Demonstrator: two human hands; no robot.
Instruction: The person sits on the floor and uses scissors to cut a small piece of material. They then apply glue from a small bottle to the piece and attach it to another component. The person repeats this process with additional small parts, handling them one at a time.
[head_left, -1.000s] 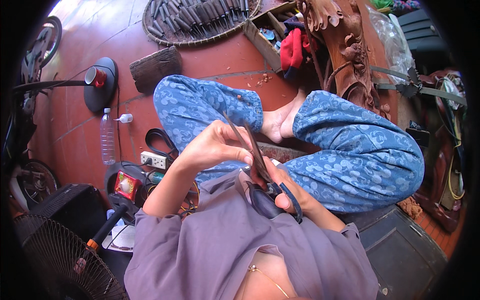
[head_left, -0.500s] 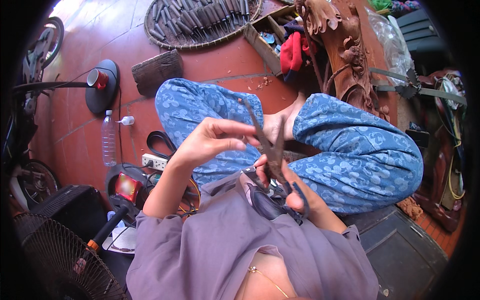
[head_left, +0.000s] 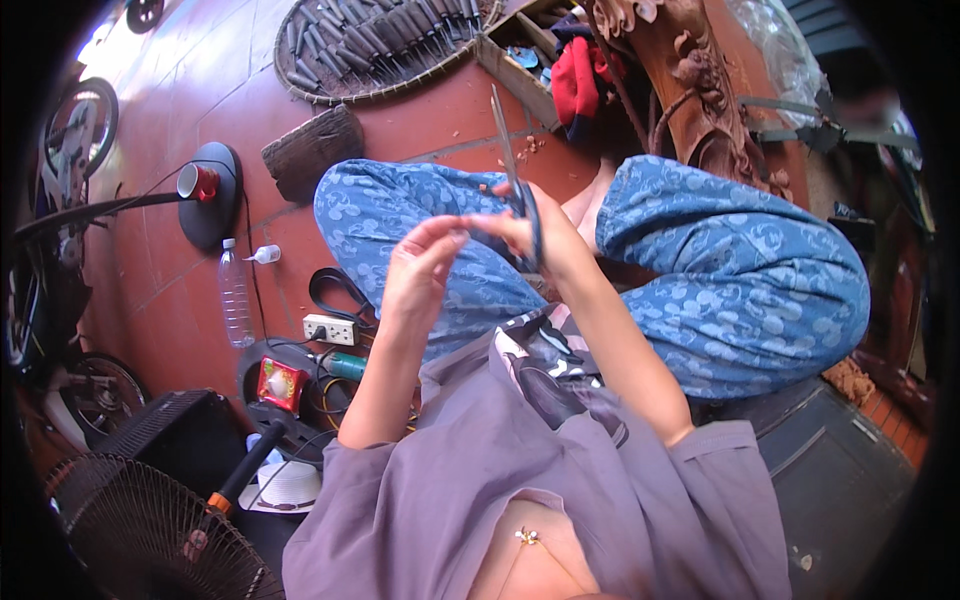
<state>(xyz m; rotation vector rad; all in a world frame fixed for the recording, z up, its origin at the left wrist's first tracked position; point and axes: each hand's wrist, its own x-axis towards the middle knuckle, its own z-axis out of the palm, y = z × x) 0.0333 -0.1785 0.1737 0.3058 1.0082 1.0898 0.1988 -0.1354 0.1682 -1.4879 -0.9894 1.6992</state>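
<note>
Scissors (head_left: 518, 190): gripped in right hand (head_left: 552, 235), blades pointing away from the body. Left hand (head_left: 422, 262): half-curled alongside, contents indeterminable. Red tile floor (head_left: 410, 128): stretched between wooden block (head_left: 312, 155) and round tray's rim (head_left: 335, 101).

Light's from upper left, blowing the floor (head_left: 205, 85) out to near-white glare there; middle is evenly lit with soft shadows, right edge goes dim. Fisheye: black vignette in the corners, fan (head_left: 150, 525) bowed near the rim. Scissors (head_left: 507, 150) slightly blurred, trousers (head_left: 740, 290) print reads fairly sharp.
</note>
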